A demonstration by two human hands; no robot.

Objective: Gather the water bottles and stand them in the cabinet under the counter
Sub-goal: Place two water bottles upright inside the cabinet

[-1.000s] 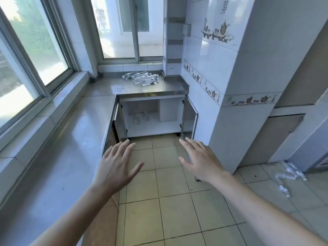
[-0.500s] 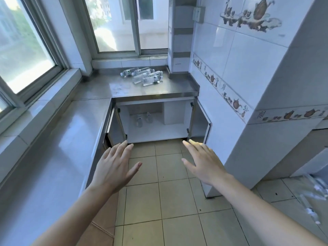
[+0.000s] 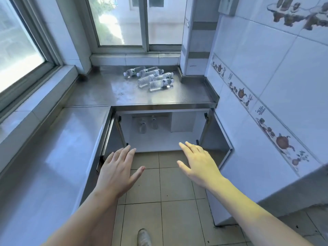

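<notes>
Left side window (image 3: 19, 48) ran above a tiled sill, with the long steel counter (image 3: 53, 148) under it, bare. Left hand (image 3: 117, 172) was held out flat over the tile floor (image 3: 159, 206), palm down, fingers spread apart, holding nothing. It hung just in front of the open left cabinet door (image 3: 113, 137), not touching it as far as could be told.

Centre: back window (image 3: 134, 22) above the far counter section (image 3: 124, 93). Pile of water bottles (image 3: 150, 79) lay on their sides on that section, toward the back right, clustered and touching one another; exact count hard to tell, around six. Under that counter the cabinet (image 3: 159, 141) stood with both doors swung out. Two standing bottles (image 3: 148, 124) were upright inside at the back, side by side, left of a white box-shaped column (image 3: 182, 121). Rest of the cabinet floor was white and bare.

Right hand (image 3: 197, 163) was also out flat, palm down, fingers loosely apart, gripping nothing, near the open right cabinet door (image 3: 214, 139). Both hands well apart from the bottles on the counter.

Right: white tiled wall (image 3: 266, 86) with a teapot-pattern border strip (image 3: 257, 110). Bottom edge: toe of a shoe (image 3: 144, 237) on the floor tiles.
</notes>
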